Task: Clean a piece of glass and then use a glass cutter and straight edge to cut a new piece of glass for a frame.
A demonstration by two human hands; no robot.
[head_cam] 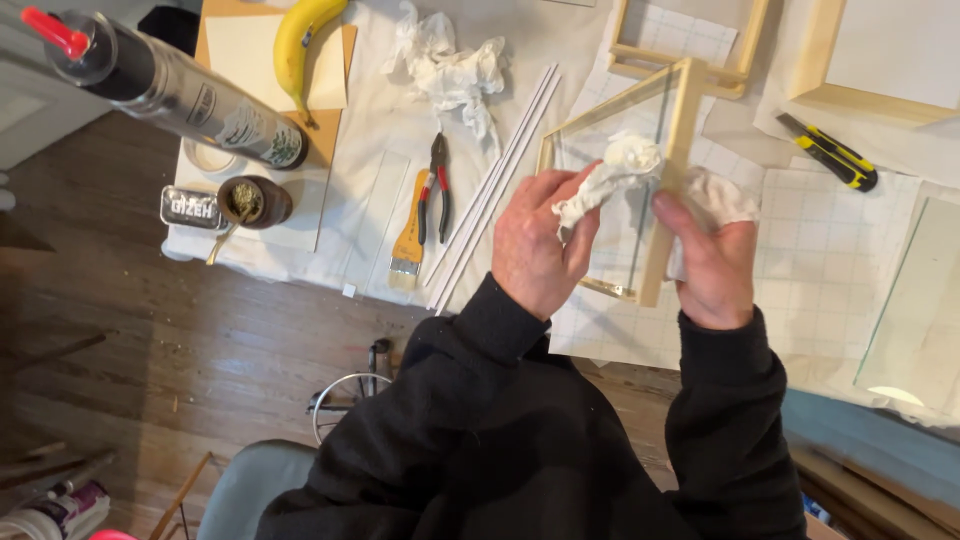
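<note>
A light wooden frame with glass panes (672, 110) stands upright on the table in front of me. My left hand (540, 245) holds a crumpled white paper towel (620, 170) and presses it against the glass. My right hand (705, 265) grips the frame's near wooden post, with another piece of white paper (720, 195) bunched under its fingers. Both arms are in black sleeves.
On the white-covered table lie pliers (437, 185), a paint brush (409, 235), white strips (495, 185), crumpled paper (450, 65), a banana (298, 45), a yellow utility knife (830, 152), a glass pane (915, 300) and more wooden frames (690, 60). A sealant tube (170, 85) looms at upper left.
</note>
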